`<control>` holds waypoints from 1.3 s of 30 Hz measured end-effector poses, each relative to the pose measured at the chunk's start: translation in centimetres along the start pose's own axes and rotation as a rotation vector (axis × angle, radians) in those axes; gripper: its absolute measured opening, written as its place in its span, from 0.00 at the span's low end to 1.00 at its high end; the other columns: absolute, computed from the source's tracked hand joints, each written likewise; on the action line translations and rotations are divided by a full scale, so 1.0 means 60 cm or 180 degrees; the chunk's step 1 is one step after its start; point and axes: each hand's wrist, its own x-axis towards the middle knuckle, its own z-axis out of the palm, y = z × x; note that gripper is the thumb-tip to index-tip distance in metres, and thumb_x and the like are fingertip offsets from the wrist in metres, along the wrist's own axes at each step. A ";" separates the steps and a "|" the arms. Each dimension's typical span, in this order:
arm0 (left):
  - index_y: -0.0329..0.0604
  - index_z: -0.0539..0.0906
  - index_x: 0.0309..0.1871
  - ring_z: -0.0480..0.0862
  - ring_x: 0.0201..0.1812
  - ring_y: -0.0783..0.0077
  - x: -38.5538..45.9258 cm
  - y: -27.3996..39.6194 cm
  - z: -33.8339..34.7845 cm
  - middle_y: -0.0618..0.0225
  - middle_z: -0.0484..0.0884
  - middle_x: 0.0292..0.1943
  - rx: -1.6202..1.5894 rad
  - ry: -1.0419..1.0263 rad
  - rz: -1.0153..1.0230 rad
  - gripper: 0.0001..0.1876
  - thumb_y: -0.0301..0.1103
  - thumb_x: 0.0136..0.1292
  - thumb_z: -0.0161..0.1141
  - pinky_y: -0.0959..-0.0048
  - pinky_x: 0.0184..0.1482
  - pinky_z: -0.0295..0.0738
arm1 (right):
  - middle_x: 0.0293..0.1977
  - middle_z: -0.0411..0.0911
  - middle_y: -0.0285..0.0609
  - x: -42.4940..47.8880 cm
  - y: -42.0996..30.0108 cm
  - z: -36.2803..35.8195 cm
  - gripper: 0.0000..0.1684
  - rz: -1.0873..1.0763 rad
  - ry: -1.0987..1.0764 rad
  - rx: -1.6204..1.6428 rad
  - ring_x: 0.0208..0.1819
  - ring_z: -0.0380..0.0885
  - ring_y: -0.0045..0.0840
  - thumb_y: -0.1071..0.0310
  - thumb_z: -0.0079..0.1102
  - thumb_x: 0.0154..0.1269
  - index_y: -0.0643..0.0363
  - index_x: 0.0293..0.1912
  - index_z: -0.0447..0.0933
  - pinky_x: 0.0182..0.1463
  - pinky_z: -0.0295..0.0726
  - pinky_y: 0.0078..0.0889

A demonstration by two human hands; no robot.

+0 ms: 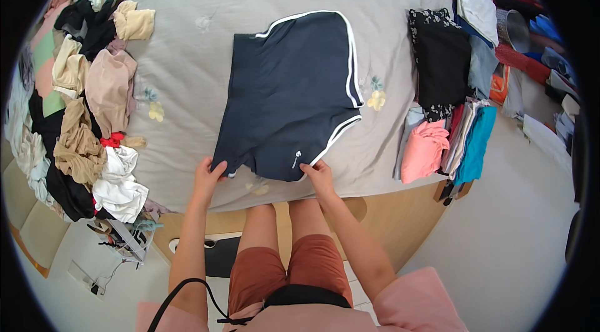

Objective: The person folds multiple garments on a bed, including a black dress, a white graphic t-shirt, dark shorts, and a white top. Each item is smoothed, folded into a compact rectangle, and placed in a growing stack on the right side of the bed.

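Observation:
A pair of navy shorts (pixel 286 83) with white piping lies spread on the bed, its waistband to the left and its leg openings to the right. My left hand (pixel 208 179) pinches the near corner of the waistband between thumb and fingers. Over at the near leg hem, beside a small white logo, my right hand (pixel 318 176) grips the fabric edge. Some wrinkles run through the cloth between the two hands.
Beneath the shorts is a grey floral bedsheet (pixel 183 64). Loose garments, among them a pink one (pixel 111 90) and a white one (pixel 121 186), heap up at left. Folded clothes stand at right: a black garment (pixel 440 64), a coral one (pixel 424 151) and a teal one (pixel 476 147).

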 end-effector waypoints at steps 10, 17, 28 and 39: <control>0.43 0.55 0.65 0.81 0.29 0.74 -0.108 -0.014 0.047 0.64 0.80 0.28 -0.0227 -0.0097 0.0045 0.31 0.24 0.59 0.53 0.77 0.25 0.78 | 0.36 0.73 0.38 -0.150 -0.078 -0.116 0.16 0.0590 0.0971 0.0571 0.39 0.74 0.22 0.76 0.51 0.61 0.57 0.49 0.65 0.39 0.75 0.23; 0.42 0.65 0.62 0.78 0.44 0.72 0.025 0.128 0.077 0.63 0.77 0.44 -0.1948 -0.0227 0.0342 0.24 0.40 0.65 0.52 0.72 0.48 0.73 | 0.45 0.70 0.44 0.072 -0.353 -0.017 0.22 -0.0520 0.0132 0.1102 0.48 0.71 0.27 0.68 0.50 0.65 0.58 0.57 0.62 0.49 0.74 0.35; 0.33 0.75 0.45 0.79 0.40 0.64 0.164 0.117 0.103 0.56 0.80 0.40 0.0317 0.0719 0.0754 0.25 0.45 0.54 0.65 0.69 0.43 0.72 | 0.44 0.75 0.52 0.191 -0.283 -0.026 0.37 -0.1142 0.0858 -0.2944 0.44 0.75 0.39 0.48 0.66 0.49 0.64 0.52 0.68 0.50 0.71 0.34; 0.44 0.67 0.60 0.63 0.62 0.63 0.097 0.160 0.129 0.60 0.64 0.62 0.2948 0.2300 0.2850 0.28 0.40 0.56 0.62 0.54 0.62 0.55 | 0.36 0.80 0.44 0.119 -0.242 -0.088 0.21 -0.0409 0.0042 -0.1919 0.37 0.77 0.22 0.62 0.62 0.57 0.66 0.46 0.76 0.43 0.75 0.24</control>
